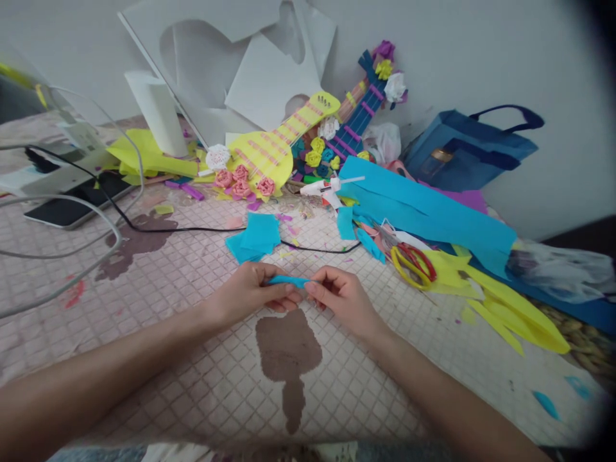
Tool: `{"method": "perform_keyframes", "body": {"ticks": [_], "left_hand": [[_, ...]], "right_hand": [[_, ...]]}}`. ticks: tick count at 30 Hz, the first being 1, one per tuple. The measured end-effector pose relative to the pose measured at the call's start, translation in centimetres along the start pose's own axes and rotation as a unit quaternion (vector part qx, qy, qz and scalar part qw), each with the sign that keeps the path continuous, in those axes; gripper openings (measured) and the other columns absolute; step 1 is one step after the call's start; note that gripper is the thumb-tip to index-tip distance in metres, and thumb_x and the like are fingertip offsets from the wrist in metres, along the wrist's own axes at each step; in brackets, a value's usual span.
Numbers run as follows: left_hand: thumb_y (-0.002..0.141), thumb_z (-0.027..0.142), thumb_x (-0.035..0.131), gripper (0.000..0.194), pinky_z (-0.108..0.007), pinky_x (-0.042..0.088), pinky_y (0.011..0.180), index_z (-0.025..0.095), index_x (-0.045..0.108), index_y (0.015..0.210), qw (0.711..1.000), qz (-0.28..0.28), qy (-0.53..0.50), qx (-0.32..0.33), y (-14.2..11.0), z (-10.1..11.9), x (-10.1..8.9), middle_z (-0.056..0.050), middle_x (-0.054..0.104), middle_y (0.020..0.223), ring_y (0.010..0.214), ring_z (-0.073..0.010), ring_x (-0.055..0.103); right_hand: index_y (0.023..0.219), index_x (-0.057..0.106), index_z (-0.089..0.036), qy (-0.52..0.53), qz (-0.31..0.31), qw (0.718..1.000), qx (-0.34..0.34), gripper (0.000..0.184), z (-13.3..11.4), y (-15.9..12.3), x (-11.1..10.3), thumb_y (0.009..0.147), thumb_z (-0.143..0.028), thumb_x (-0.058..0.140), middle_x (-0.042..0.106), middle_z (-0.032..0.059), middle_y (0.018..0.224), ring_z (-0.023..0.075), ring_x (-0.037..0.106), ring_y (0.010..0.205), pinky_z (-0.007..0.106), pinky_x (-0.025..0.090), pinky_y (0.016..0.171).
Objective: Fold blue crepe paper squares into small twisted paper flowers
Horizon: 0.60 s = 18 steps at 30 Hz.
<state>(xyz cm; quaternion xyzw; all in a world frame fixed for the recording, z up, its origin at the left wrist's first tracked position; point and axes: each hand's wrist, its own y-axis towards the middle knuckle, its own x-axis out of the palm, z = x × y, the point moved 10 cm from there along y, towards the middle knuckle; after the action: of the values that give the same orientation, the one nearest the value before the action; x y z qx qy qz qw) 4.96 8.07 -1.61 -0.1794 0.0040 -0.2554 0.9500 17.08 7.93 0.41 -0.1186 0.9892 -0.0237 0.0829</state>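
Between my two hands is a narrow rolled or folded strip of blue crepe paper point(287, 280), held level above the table. My left hand point(260, 287) pinches its left end, and my right hand point(337, 294) pinches the right end between thumb and fingers. Just beyond my hands lies a small stack of blue paper squares point(260, 232). A yellow paper guitar point(267, 151) with pink paper roses point(240, 183) rests behind that. Right of it stands a white glue gun point(323, 188).
Scissors with red and yellow handles point(412, 264) lie right among yellow paper scraps point(520, 308). A long blue paper sheet point(423, 205) stretches behind them. A dark blue decorated guitar point(359, 125) and a blue bag point(462, 151) lean at the wall. A black cord point(192, 229) crosses the table.
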Motion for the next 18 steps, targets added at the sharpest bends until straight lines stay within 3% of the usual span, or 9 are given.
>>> {"method": "perform_keyframes", "body": {"ticks": [6, 11, 14, 18], "left_hand": [[0.081, 0.041, 0.063, 0.029, -0.028, 0.058, 0.072, 0.014, 0.07, 0.085, 1.0, -0.004, -0.013, 0.004, -0.02, 0.09, -0.28, -0.008, 0.076, 0.089, 0.077, -0.0172, 0.072], [0.081, 0.041, 0.063, 0.027, -0.028, 0.058, 0.074, 0.014, 0.069, 0.082, 1.0, -0.02, 0.002, 0.005, -0.17, 0.01, 0.24, -0.008, 0.076, 0.085, 0.078, -0.0173, 0.072], [0.081, 0.042, 0.064, 0.029, -0.028, 0.058, 0.074, 0.014, 0.069, 0.084, 1.0, -0.025, -0.003, -0.002, -0.24, -0.33, 0.52, -0.008, 0.075, 0.088, 0.078, -0.0172, 0.072], [0.081, 0.042, 0.064, 0.03, -0.028, 0.058, 0.075, 0.013, 0.069, 0.086, 1.0, -0.022, -0.015, -0.004, -0.1, -0.66, 0.21, -0.01, 0.075, 0.091, 0.079, -0.0175, 0.072]], "right_hand": [[0.07, 0.055, -0.019, 0.004, 0.005, 1.0, 0.007, 0.03, 0.18, 0.03, -0.32, 0.077, -0.046, 0.065, 0.051, -0.004, 0.057, 0.0081, 0.044, 0.048, 0.023, 0.036, 0.045], [0.075, 0.056, -0.019, -0.007, -0.001, 1.0, -0.013, 0.023, -0.36, -0.03, 0.25, 0.075, -0.038, 0.068, 0.053, -0.0029, 0.066, 0.0089, 0.047, 0.057, 0.022, 0.038, 0.051], [0.07, 0.056, -0.018, -0.038, 0.007, 0.999, -0.022, 0.02, -0.57, -0.03, 0.11, 0.077, -0.034, 0.065, 0.052, -0.0033, 0.062, 0.008, 0.045, 0.054, 0.022, 0.036, 0.049], [0.076, 0.058, -0.017, -0.005, -0.005, 1.0, 0.001, 0.018, 0.0, 0.04, -0.51, 0.081, -0.035, 0.061, 0.05, -0.005, 0.057, 0.0074, 0.046, 0.047, 0.022, 0.038, 0.045]]}}
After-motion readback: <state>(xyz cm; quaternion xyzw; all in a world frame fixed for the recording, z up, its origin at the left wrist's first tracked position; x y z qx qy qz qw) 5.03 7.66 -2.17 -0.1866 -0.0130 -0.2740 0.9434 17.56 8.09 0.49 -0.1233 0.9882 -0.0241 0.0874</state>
